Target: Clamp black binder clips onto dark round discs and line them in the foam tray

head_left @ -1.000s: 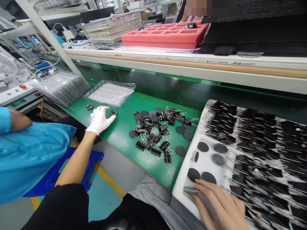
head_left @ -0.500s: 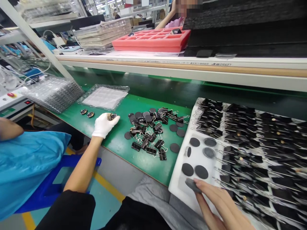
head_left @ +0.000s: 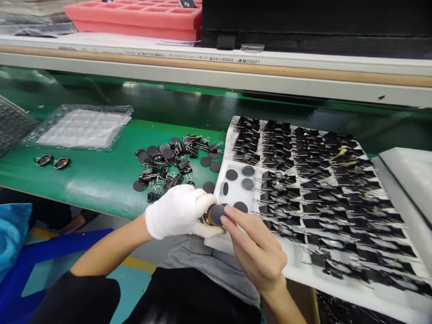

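Note:
My left hand (head_left: pixel 184 210), in a white glove, grips a round gold-rimmed piece (head_left: pixel 206 218) at the edge of the white foam tray (head_left: pixel 220 244). Between the fingers of my bare right hand (head_left: pixel 253 245) is a black disc (head_left: pixel 216 214), held against that round piece. Several loose black discs (head_left: pixel 231 175) lie in the tray's near-left section. Rows of black binder clips (head_left: pixel 324 193) fill the rest of it. More binder clips (head_left: pixel 184 165) and discs are heaped on the green table (head_left: pixel 101 180).
Two round gold-rimmed pieces (head_left: pixel 61 163) lie at the left, near a clear plastic tray (head_left: pixel 81 127). A shelf edge (head_left: pixel 216 67) crosses above the table, bearing a red foam tray (head_left: pixel 135 20). A blue stool (head_left: pixel 64 256) and a person's blue sleeve (head_left: pixel 13 234) are at lower left.
The view has turned right. My left hand has carried the round piece from the table to the tray, and my right hand has brought the black disc up to it.

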Tool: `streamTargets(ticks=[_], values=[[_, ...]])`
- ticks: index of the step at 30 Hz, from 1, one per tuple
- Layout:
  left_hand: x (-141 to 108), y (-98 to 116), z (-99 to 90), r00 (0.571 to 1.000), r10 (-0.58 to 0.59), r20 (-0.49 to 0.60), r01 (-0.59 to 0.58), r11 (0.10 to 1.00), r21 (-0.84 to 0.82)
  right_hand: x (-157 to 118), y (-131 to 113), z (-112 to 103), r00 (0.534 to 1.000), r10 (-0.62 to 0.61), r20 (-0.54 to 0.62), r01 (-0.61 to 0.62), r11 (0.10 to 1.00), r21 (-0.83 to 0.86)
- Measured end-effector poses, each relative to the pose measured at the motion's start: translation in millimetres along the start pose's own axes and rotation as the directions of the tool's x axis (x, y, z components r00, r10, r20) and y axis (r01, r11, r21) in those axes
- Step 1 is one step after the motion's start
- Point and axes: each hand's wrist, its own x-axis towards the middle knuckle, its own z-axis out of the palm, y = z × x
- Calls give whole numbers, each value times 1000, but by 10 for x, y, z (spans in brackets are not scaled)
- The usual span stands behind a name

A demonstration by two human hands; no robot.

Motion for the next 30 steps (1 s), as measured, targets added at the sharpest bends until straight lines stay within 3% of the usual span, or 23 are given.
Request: streamTargets(ticks=[3, 5, 8, 11, 13, 15, 17, 18, 21, 24, 27, 30], values=[[26, 17, 84, 1000, 26, -7, -26, 999, 23, -14, -21, -47, 997, 67, 43, -69, 995, 65], [42, 70, 114, 999, 42, -29, -41, 998, 39, -13, -71, -45, 956, 291, 20, -290, 941, 171], [79, 162, 103, 993, 112, 20, -112, 993, 21, 20, -137, -25, 751, 641, 157, -644, 660, 387], [86, 109, 28, 983, 165, 80, -166, 986, 16, 42, -134, -23, 593, 746, 303, -764, 402, 504], [47, -52, -46, 998, 43, 46, -48, 994, 96, 21, -106, -27, 540, 781, 313, -773, 313, 552], [-20, -269, -117, 976, -219, 3, 211, 945, 251, -16, -84, -24, 518, 801, 298, -768, 283, 574], [-89, -475, -160, 879, -477, 3, 435, 804, 406, -40, -78, -10, 511, 815, 271, -763, 286, 579], [-116, -557, -164, 828, -560, 30, 488, 747, 451, -41, -81, -1, 513, 820, 256, -760, 295, 578], [-156, -705, -118, 755, -634, 169, 514, 731, 449, -11, -99, 23, 545, 805, 236, -755, 348, 556], [-139, -763, -70, 769, -605, 206, 517, 778, 358, 3, -96, 23, 620, 756, 210, -723, 446, 528], [-94, -758, -109, 804, -590, 68, 550, 783, 291, -34, -51, 8, 689, 703, 174, -676, 539, 503], [-50, -602, -195, 824, -558, -99, 565, 794, 223, -70, 5, 27, 772, 620, 139, -598, 635, 488]])
